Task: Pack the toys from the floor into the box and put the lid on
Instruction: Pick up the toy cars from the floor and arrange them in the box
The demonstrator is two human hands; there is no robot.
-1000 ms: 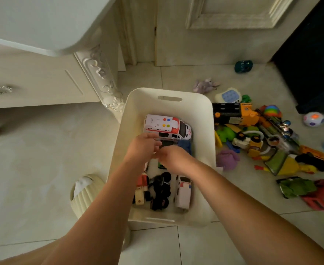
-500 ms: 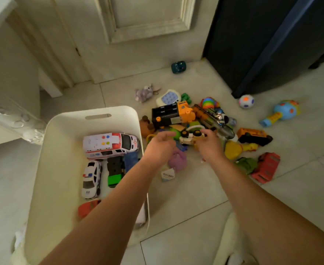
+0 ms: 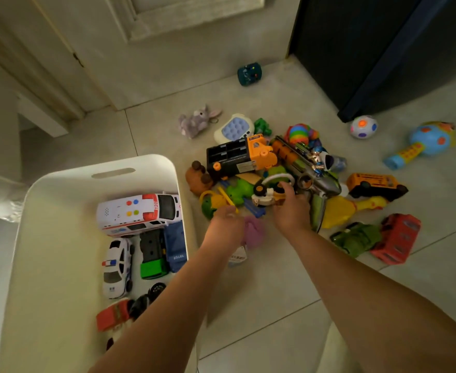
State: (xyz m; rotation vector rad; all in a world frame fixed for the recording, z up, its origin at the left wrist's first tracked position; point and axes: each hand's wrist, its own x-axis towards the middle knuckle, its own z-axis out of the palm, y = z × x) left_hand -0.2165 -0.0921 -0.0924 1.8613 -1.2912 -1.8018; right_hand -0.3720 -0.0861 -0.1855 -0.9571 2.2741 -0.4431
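Observation:
A white box (image 3: 46, 211) stands on the floor at the left, holding a white ambulance (image 3: 138, 214), a police car (image 3: 117, 267), a green and black truck (image 3: 152, 254) and other small vehicles. To its right lies a pile of toys. My right hand (image 3: 292, 211) grips a small white and yellow wheeled toy (image 3: 268, 193) in the pile. My left hand (image 3: 225, 227) hovers with curled fingers over a purple soft toy (image 3: 255, 232), beside a yellow and green toy (image 3: 213, 201). No lid is in view.
The pile holds an orange and black truck (image 3: 240, 154), a toy gun (image 3: 306, 168), a yellow rubber chicken (image 3: 350, 208) and a red bus (image 3: 396, 238). A plush rabbit (image 3: 197, 121), a spotted ball (image 3: 363, 127) and a blue rattle (image 3: 420, 144) lie apart. A dark cabinet (image 3: 382, 49) stands behind.
Both hands left the box and moved right to the toy pile. My right hand has closed on the small wheeled toy. The view has swung right.

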